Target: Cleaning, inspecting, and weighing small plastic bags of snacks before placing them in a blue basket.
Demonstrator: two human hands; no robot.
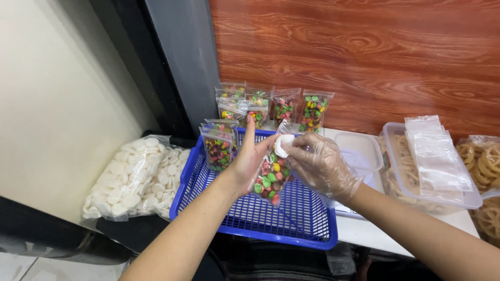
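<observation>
Your left hand (249, 158) hides much of the small clear pouch (272, 177) it cups, so you see only the pouch's lower half, packed with red, green, yellow and orange candies. Your right hand (317, 164), in a thin clear glove, pinches a white round piece (283, 145) at the pouch's mouth; whether that piece is already inside the opening is hard to tell. The left fingers are curled on the pouch, the right fingertips pressed together on the white piece.

Beneath both hands sits a blue plastic basket (291, 218), with two filled candy pouches (219, 145) standing in its far corner, just left of your left hand. Beyond your hands, more filled pouches (284, 106) stand in a row against the wood-grain wall (364, 57).

Left of your left arm lies a big clear bag of white discs (133, 174). Right of your gloved hand is an empty clear tub (359, 151), then a lidded tub of wheel-shaped crackers (416, 179) with a stack of empty pouches (435, 151) on top. At the frame's right edge, a bag of wheel crackers (484, 171) is cut off.
</observation>
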